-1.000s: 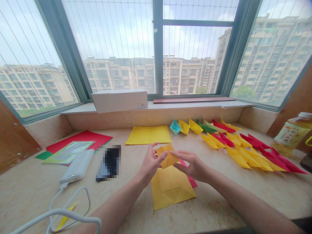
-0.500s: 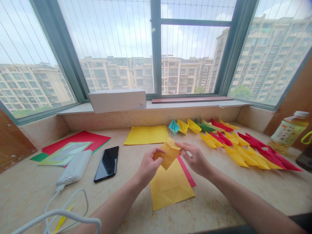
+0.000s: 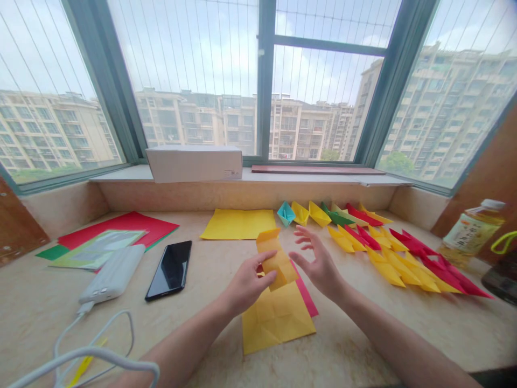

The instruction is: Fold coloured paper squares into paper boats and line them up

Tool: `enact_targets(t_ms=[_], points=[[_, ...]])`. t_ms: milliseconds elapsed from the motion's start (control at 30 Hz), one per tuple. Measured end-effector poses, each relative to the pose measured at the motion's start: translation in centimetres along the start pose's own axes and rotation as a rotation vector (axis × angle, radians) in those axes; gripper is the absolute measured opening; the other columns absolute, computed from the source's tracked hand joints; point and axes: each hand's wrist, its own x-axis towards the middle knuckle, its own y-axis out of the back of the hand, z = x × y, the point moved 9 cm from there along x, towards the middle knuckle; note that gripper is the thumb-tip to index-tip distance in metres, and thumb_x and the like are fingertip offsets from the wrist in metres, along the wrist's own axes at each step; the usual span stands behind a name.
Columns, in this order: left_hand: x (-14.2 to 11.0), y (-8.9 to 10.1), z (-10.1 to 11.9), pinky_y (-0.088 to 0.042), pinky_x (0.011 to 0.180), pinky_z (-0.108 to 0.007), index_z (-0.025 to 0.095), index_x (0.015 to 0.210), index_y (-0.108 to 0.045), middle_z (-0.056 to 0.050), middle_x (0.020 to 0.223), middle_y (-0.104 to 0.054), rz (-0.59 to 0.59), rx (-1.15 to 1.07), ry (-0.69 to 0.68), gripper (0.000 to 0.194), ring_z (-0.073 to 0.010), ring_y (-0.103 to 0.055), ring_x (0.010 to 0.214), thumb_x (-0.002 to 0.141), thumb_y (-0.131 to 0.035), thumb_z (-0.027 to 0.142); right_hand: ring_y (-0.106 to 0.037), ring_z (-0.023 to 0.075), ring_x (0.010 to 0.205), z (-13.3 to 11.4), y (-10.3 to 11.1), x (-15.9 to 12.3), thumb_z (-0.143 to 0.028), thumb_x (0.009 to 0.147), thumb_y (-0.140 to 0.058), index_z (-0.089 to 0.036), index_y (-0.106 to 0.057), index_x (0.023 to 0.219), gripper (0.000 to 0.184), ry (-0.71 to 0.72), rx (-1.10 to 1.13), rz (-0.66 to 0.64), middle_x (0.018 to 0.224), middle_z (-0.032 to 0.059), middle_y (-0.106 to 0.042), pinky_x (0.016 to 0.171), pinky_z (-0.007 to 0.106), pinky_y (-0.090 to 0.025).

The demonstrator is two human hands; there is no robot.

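My left hand (image 3: 250,280) pinches a small folded piece of yellow paper (image 3: 278,267), held up off the counter with its upper flap bent. Just right of it, my right hand (image 3: 317,264) is raised with fingers apart, touching nothing. Beneath both lies a creased yellow sheet (image 3: 278,323), with a red sheet (image 3: 307,296) partly covered under its right side. Farther back rests a flat yellow sheet (image 3: 238,223). To the right, several folded paper boats stand in rows, among them a light blue boat (image 3: 286,214) and a yellow boat (image 3: 346,238).
On the left lie red paper (image 3: 121,229), a white power bank (image 3: 113,275) with a white cable (image 3: 92,353), and a black phone (image 3: 169,269). A white box (image 3: 194,164) sits on the windowsill. A drink bottle (image 3: 472,229) stands at the right.
My right hand has let go of the folded yellow paper and moved slightly away, fingers spreading. The paper, turned in my left hand, has a flap opened at the top. The view tilted a little.
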Motion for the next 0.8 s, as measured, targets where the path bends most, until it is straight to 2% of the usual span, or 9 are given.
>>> enact_targets(t_ms=[67, 167, 267, 467, 567, 667, 733, 800], points=[[0.5, 0.6, -0.7, -0.055, 0.082, -0.037, 0.014, 0.136, -0.055, -0.013, 0.116, -0.071, 0.025, -0.075, 0.019, 0.063, -0.0250, -0.069, 0.096, 0.076, -0.070, 0.024, -0.058, 0.0268, 0.115, -1.4, -1.1, -0.4, -0.038, 0.086, -0.071, -0.026, -0.053, 0.132, 0.051, 0.132, -0.092, -0.136, 0.130, 0.0126, -0.057, 0.098, 0.047, -0.050], [0.8, 1.0, -0.8, -0.054, 0.086, -0.037, 0.013, 0.142, -0.048, -0.012, 0.112, -0.073, 0.038, -0.125, -0.002, 0.069, -0.0232, -0.070, 0.095, 0.077, -0.070, 0.024, -0.050, 0.0287, 0.130, -2.0, -2.5, -1.1, -0.032, 0.087, -0.069, -0.028, -0.055, 0.133, 0.048, 0.192, -0.157, -0.288, 0.138, 0.0126, -0.050, 0.108, 0.049, -0.044], [0.7, 0.5, 0.0, -0.053, 0.089, -0.036, 0.015, 0.145, -0.044, -0.011, 0.113, -0.072, 0.013, -0.165, -0.075, 0.073, -0.0227, -0.070, 0.098, 0.078, -0.071, 0.025, -0.051, 0.0285, 0.129, -1.8, -2.6, -1.2, -0.026, 0.092, -0.061, -0.026, -0.054, 0.136, 0.045, 0.186, -0.179, -0.275, 0.140, 0.0141, -0.048, 0.106, 0.049, -0.046], [0.2, -0.1, 0.4, -0.054, 0.086, -0.033, 0.016, 0.146, -0.040, -0.011, 0.109, -0.073, -0.005, -0.190, -0.104, 0.074, -0.0226, -0.070, 0.095, 0.079, -0.072, 0.026, -0.065, 0.0242, 0.104, -1.8, -2.5, -1.3, -0.028, 0.098, -0.050, -0.026, -0.057, 0.134, 0.037, 0.232, -0.213, -0.284, 0.145, 0.0155, -0.045, 0.089, 0.046, -0.058], [0.2, 0.1, 0.3, -0.056, 0.079, -0.032, 0.019, 0.149, -0.035, -0.010, 0.106, -0.072, 0.004, -0.196, -0.091, 0.081, -0.0206, -0.071, 0.084, 0.078, -0.073, 0.026, -0.067, 0.0224, 0.099, -2.6, -2.7, -1.4, -0.025, 0.099, -0.049, -0.024, -0.064, 0.123, 0.028, 0.310, -0.259, -0.304, 0.139, 0.0137, -0.053, 0.089, 0.044, -0.058], [0.3, 0.3, 0.1, -0.057, 0.071, -0.031, 0.020, 0.148, -0.038, -0.010, 0.107, -0.071, 0.015, -0.160, -0.078, 0.078, -0.0190, -0.070, 0.078, 0.078, -0.071, 0.025, -0.066, 0.0245, 0.107, -3.1, -2.6, -1.4, -0.024, 0.099, -0.048, -0.023, -0.068, 0.107, 0.021, 0.316, -0.288, -0.280, 0.130, 0.0114, -0.062, 0.092, 0.042, -0.055], [0.3, 0.6, 0.0, -0.058, 0.066, -0.030, 0.021, 0.145, -0.044, -0.011, 0.115, -0.068, 0.035, -0.095, -0.091, 0.072, -0.0206, -0.069, 0.083, 0.078, -0.069, 0.023, -0.066, 0.0250, 0.110, -3.1, -2.3, -1.3, -0.025, 0.101, -0.045, -0.022, -0.065, 0.105, 0.021, 0.279, -0.285, -0.241, 0.126, 0.0111, -0.066, 0.093, 0.040, -0.055], [0.2, 0.9, 0.3, -0.058, 0.065, -0.029, 0.022, 0.140, -0.051, -0.013, 0.124, -0.063, 0.072, 0.030, -0.133, 0.067, -0.0244, -0.067, 0.094, 0.075, -0.069, 0.021, -0.069, 0.0241, 0.103, -2.5, -1.9, -1.1, -0.027, 0.102, -0.041, -0.022, -0.061, 0.110, 0.023, 0.197, -0.289, -0.189, 0.117, 0.0111, -0.070, 0.087, 0.037, -0.056]])
